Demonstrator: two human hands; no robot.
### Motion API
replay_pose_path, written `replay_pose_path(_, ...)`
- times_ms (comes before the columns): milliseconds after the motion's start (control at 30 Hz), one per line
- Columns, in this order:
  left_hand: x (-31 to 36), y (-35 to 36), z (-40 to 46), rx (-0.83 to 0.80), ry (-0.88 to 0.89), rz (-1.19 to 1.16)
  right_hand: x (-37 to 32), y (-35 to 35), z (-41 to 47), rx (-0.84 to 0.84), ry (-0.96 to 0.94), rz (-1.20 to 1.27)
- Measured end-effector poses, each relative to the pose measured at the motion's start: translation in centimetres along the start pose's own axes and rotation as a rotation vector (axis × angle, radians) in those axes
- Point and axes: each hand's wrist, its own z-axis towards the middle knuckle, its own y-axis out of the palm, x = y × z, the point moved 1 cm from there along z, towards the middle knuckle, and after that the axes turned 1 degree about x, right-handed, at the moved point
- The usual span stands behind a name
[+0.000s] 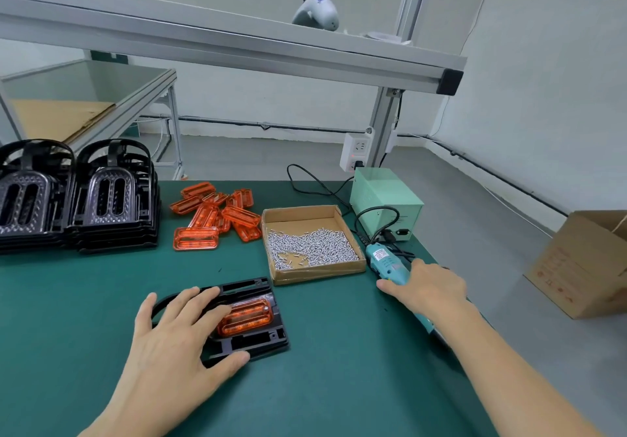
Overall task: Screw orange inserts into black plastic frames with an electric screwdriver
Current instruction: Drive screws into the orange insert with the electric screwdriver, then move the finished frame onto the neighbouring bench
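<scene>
The left hand point(176, 331) lies flat, fingers spread, covering part of the black frame point(252, 326) and its orange insert point(247, 317). Right of the frame, the right hand point(429, 289) covers the teal screwdriver point(386, 262); its grip is unclear. Green counter point(339, 352), grey walls.

The left hand point(176, 328) covered the rounded left end of the black frame point(251, 328) and the left end of the orange insert point(247, 316) seated in it. The right hand point(427, 287) lay over the middle of the teal screwdriver point(386, 260), and the forearm hid most of its lower end, so its tip could not be seen. Whether those fingers curled round the tool could not be told. The left stack of black frames point(23, 199) ran off the picture's left edge. The cardboard carton point(583, 263) was cut by the right edge. The screwdriver's label was too small to read.
</scene>
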Motion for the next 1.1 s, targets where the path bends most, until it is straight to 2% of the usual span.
replay_pose_path(100,0.0,0.0,0.1,0.019,0.014,0.017,-1.1,-1.3,-1.6,0.250,-0.133,0.106)
replay_pose_path(200,0.1,-0.3,0.0,-0.007,0.006,0.009,-4.0,-2.6,-4.0,0.427,-0.380,0.372)
replay_pose_path(267,0.2,-0.7,-0.3,-0.028,-0.017,-0.025,-6.5,-3.0,-5.2,0.411,-0.565,0.480)
replay_pose_path(400,-0.4,-1.7,-1.1,-0.074,-0.100,-0.082,-11.6,-3.0,-7.2,0.328,-0.886,0.521)
replay_pose_path(633,-1.7,-2.4,-2.9,-0.030,-0.213,-0.149,-18.2,-2.0,-9.2,0.180,-1.185,0.358)
replay_pose_path(733,-1.8,-2.4,-3.2,-0.037,-0.238,-0.139,-19.3,-1.7,-9.4,0.133,-1.225,0.366)
replay_pose_path(1000,-1.8,-2.2,-3.3,-0.035,-0.263,-0.183,-18.7,-1.3,-7.0,-0.019,-1.077,0.278)
replay_pose_path(1100,-2.0,-1.9,-3.3,-0.041,-0.275,-0.194,-18.5,-1.1,-6.7,-0.022,-1.062,0.285)
